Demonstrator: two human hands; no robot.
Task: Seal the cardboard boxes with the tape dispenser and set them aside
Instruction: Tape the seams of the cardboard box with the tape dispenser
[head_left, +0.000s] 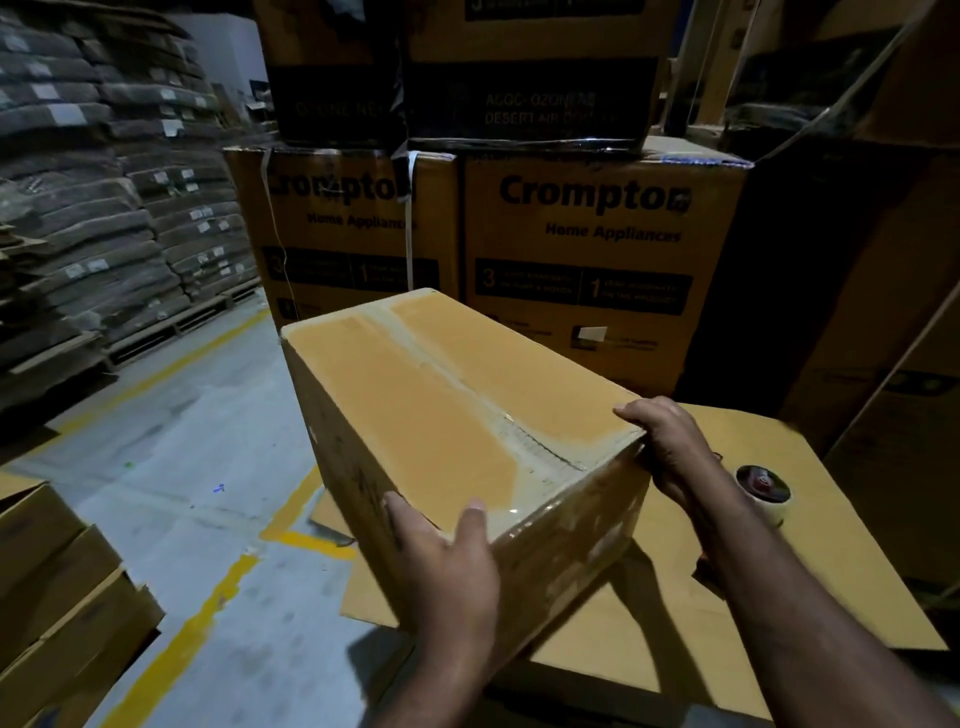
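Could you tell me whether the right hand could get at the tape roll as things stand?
Probably yes, once it lets go: the right hand grips a corner of the box, and the tape roll lies uncovered on the cardboard sheet just beside that wrist.

Box: the cardboard box (457, 415) is in both my hands, with clear tape (470, 376) along its top seam and over the near edge.
Left hand: my left hand (447, 566) grips the near left corner, thumb on top.
Right hand: my right hand (670, 447) holds the near right corner, fingers (631, 413) curled over the top edge.
Tape roll: the tape roll (763, 488) sits on the flat cardboard sheet (805, 587), just beside my right wrist.
Behind: stacked printed cartons (602, 249).
Left: sacks (104, 208) piled on pallets.
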